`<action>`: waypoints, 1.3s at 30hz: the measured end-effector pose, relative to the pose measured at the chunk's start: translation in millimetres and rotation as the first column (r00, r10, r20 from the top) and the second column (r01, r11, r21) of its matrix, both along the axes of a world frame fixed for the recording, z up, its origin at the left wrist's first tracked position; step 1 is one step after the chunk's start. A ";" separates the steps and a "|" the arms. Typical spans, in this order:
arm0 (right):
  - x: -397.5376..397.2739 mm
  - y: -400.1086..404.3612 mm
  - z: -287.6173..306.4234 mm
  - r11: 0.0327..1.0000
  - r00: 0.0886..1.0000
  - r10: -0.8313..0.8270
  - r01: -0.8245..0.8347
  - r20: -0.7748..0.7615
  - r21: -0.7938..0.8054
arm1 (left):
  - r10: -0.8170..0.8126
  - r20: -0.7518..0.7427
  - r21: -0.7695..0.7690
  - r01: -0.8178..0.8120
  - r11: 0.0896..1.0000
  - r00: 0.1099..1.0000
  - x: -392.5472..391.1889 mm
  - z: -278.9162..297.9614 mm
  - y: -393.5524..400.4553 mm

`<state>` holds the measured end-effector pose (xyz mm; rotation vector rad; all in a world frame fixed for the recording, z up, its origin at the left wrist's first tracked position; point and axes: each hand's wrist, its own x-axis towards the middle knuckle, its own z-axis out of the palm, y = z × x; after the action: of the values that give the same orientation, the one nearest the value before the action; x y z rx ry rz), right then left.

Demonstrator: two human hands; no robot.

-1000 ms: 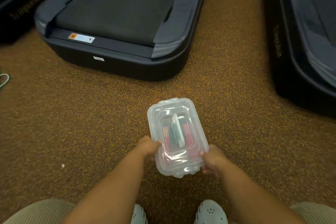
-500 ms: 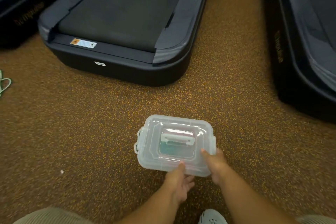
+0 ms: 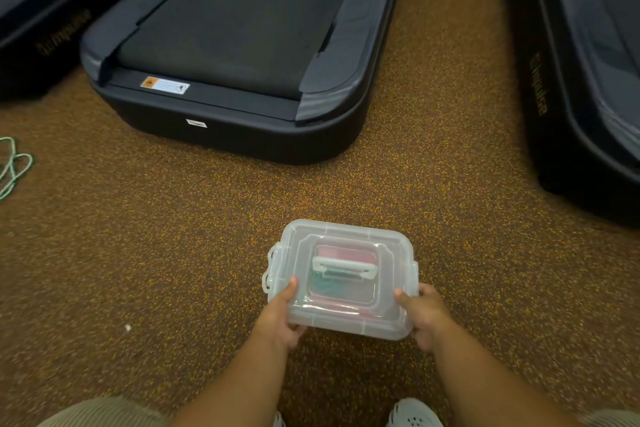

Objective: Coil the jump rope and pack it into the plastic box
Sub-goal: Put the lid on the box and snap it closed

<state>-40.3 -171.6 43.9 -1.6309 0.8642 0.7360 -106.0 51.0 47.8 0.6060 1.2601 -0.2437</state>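
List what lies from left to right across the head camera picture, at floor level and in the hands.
Green rope on the carpet → left hand → clear plastic box → right hand → dark treadmill at the right edge.

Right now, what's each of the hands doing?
Left hand: closed on the clear plastic box.
Right hand: closed on the same box.
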 end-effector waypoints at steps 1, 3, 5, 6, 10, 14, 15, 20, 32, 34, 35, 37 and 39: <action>-0.3 -0.4 0.7 1.000 1.000 -0.005 0.005 -0.008 0.019 | -0.027 -0.006 0.031 0.027 0.999 1.000 0.4 -0.5 2.4; -0.1 -1.7 2.2 0.998 0.999 -0.016 0.018 -0.032 0.067 | -0.074 -0.007 0.075 0.074 0.994 0.997 0.4 -1.0 5.6; 0.3 -3.0 3.7 0.993 0.997 -0.028 0.036 -0.070 0.112 | -0.080 -0.016 0.096 0.081 0.992 0.997 1.1 -1.2 9.7; 0.4 -3.4 4.5 0.990 0.995 -0.030 0.043 -0.093 0.135 | -0.076 -0.011 0.111 0.077 0.991 0.997 1.3 -7.1 13.9; -0.5 -7.8 7.4 0.975 0.986 -0.019 0.055 -0.166 0.216 | -0.100 -0.003 0.134 0.099 0.986 0.995 7.9 -30.7 32.5; -1.3 -10.9 9.2 0.960 0.982 -0.018 0.070 -0.190 0.272 | -0.182 -0.020 0.228 0.182 0.957 0.983 13.3 -3.6 32.5; -1.5 -12.1 6.9 0.958 0.980 -0.025 0.080 -0.198 0.275 | -0.191 -0.020 0.238 0.190 0.953 0.981 12.7 -3.8 32.8; -4.2 -16.0 3.7 0.956 0.975 -0.086 0.138 -0.204 0.257 | -0.282 -0.019 0.481 0.256 0.838 0.959 8.1 -9.7 32.8; -11.9 -20.2 4.7 0.963 0.982 -0.008 0.058 -0.189 0.265 | -0.555 -0.258 0.762 0.519 0.386 0.791 1.8 -1.0 27.6; -9.1 -21.5 2.8 0.964 0.981 -0.034 0.082 -0.188 0.254 | -0.555 -0.304 0.767 0.545 0.339 0.774 2.8 -2.1 27.0; -7.7 -21.5 2.2 0.964 0.982 -0.043 0.089 -0.184 0.249 | -0.553 -0.322 0.767 0.554 0.323 0.768 3.6 -2.1 26.6; -6.6 -19.9 6.2 0.970 0.984 -0.045 0.084 -0.169 0.227 | -0.543 -0.361 0.763 0.575 0.295 0.758 5.8 -1.1 25.4; -7.2 -19.8 5.5 0.975 0.988 -0.042 0.073 -0.148 0.211 | -0.534 -0.414 0.758 0.604 0.246 0.737 7.0 -0.6 23.5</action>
<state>-47.5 -191.4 49.4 -1.3676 0.8963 0.8829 -99.0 74.6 47.2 2.0269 1.1082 -0.2128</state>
